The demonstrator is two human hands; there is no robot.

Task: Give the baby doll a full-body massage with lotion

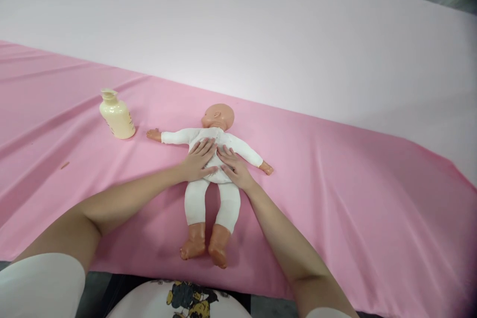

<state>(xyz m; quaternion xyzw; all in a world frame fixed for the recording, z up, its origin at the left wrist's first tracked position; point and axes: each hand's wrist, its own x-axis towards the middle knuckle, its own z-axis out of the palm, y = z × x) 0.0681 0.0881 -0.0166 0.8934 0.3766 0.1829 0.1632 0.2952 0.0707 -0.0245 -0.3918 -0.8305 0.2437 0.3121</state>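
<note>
A baby doll (213,202) with a white cloth body lies flat on a pink cloth, its head turned to the left and its arms spread. Both feet point toward me. On the left side of its torso rests my left hand (199,160), palm down with fingers stretched out. My right hand (234,166) lies flat on the right side of the torso, fingers extended and angled up to the left. The two hands are close together, and neither grasps anything. Whether the doll's front or back faces up I cannot tell.
A cream pump bottle (117,115) stands left of the doll's outstretched hand. The wrinkled pink cloth (354,208) covers the near part of the surface, and a white surface (238,35) lies beyond it. A small brownish piece (64,165) sits on the cloth at left.
</note>
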